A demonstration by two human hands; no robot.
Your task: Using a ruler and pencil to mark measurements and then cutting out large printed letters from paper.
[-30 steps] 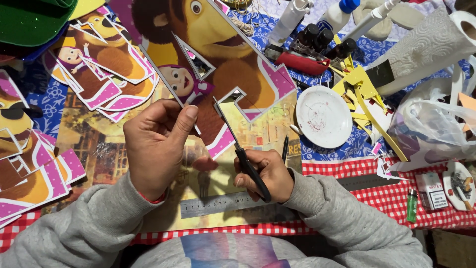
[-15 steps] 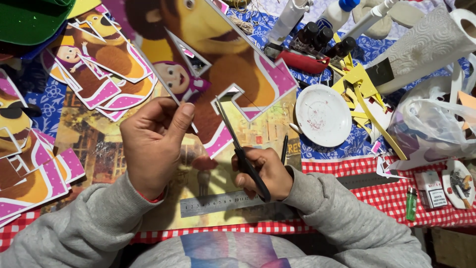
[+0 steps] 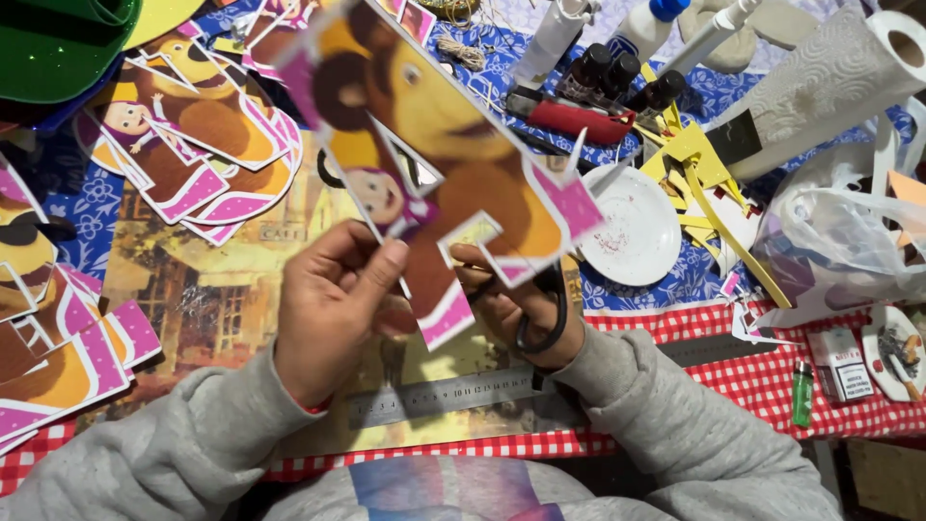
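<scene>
Pink-bordered printed sheet [image 3: 439,145] showing a cartoon bear and a small girl is held raised above the table, tilted and slightly blurred, reaching from the hands up toward the far side of the work surface. Left hand [image 3: 338,309] pinches the sheet's lower left part between thumb and forefinger, the other fingers curled beneath. Right hand [image 3: 521,314] sits just beside it under the sheet's lower right edge, fingers closed through the black loops of a pair of scissors [image 3: 545,318]; the blades are hidden behind the paper, so their position cannot be told. Both wrists hover over a steel ruler [image 3: 439,396] lying on a yellowish printed poster [image 3: 203,289]. Left of the hands, a stack of finished cut-outs [image 3: 207,145] with the same pink border. Right of the sheet, a white plate [image 3: 632,227], near but apart.
</scene>
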